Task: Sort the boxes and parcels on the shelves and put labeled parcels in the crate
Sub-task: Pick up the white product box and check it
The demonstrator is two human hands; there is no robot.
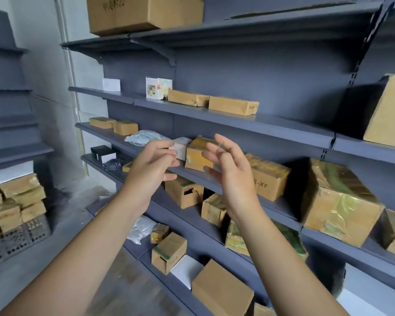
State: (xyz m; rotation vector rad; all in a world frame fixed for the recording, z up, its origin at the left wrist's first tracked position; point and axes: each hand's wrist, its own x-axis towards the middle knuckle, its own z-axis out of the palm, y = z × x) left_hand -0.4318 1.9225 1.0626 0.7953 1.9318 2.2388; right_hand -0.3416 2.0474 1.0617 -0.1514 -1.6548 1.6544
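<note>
Soft, dim daylight from the left (edges bowed by the lens), with slight blur throughout.

I make out a white pipe (64, 30) climbing the room's corner. A pale wall (39, 30) sits just left of the pipe. Well below the pipe, wood-grain flooring (128, 281) meets grey floor (32, 270).

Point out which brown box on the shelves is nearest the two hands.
The small tape-wrapped brown box beside the white box: it alone sits between the left hand and right hand; the others lie farther off.
</note>
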